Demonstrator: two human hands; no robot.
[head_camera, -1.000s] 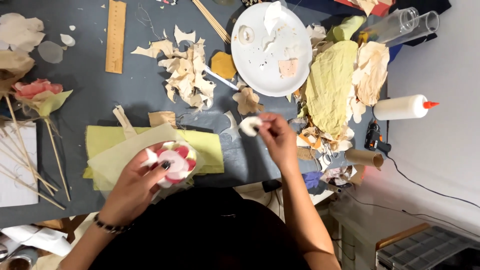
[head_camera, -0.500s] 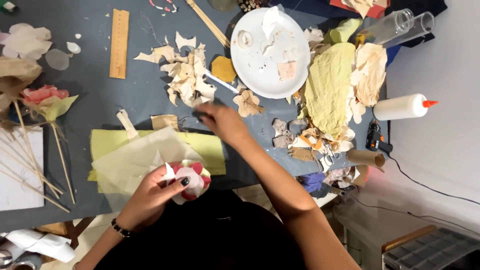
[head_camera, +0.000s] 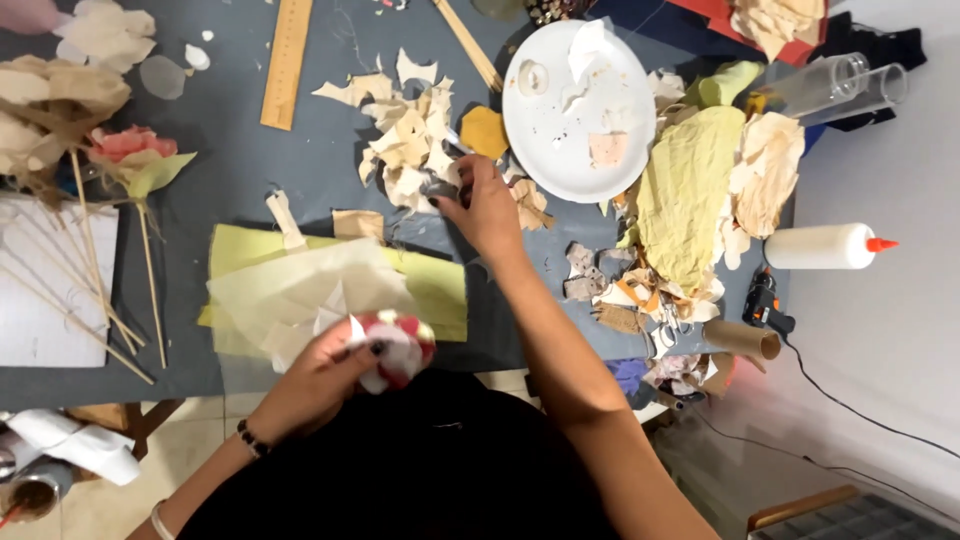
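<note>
White plastic marks the one package in sight: a glue bottle (head_camera: 825, 246) with an orange tip, lying on its side at the right edge of the grey tabletop (head_camera: 230, 160). Two clear tubes (head_camera: 840, 88) lie above it. The left hand (head_camera: 325, 368) is closed around a red-and-white paper flower (head_camera: 398, 348) at the near edge, over pale yellow tissue sheets (head_camera: 300, 285). The right hand (head_camera: 487, 205) reaches into a heap of cream paper scraps (head_camera: 405, 140), fingers pinched on a small dark piece I cannot identify. Just beyond sits a white plate (head_camera: 575, 130); a wooden ruler (head_camera: 286, 62) lies well left.
</note>
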